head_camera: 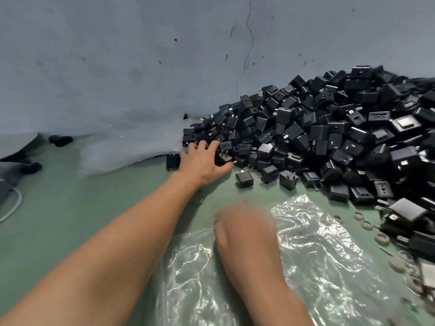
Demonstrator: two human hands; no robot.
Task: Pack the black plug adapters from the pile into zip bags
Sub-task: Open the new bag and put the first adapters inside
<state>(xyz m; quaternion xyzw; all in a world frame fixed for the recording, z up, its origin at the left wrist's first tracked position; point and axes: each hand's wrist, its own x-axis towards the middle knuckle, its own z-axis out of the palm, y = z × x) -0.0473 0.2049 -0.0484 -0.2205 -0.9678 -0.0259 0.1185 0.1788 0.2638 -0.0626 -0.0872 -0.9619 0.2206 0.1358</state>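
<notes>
pile of black plug adapters [329, 137]: big heap, far right, cube bodies, metal prongs, jumbled | stray adapters [244, 179]: a few just near of pile, apart | pronged adapter [223, 156]: pile's left edge, gripped by left hand [202, 161] | clear zip bags [329, 255]: flat, crinkled, near right

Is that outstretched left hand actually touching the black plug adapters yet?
Touching. The head view shows the left hand with fingers and thumb closed round a pronged plug adapter at the near edge of the pile.
</notes>
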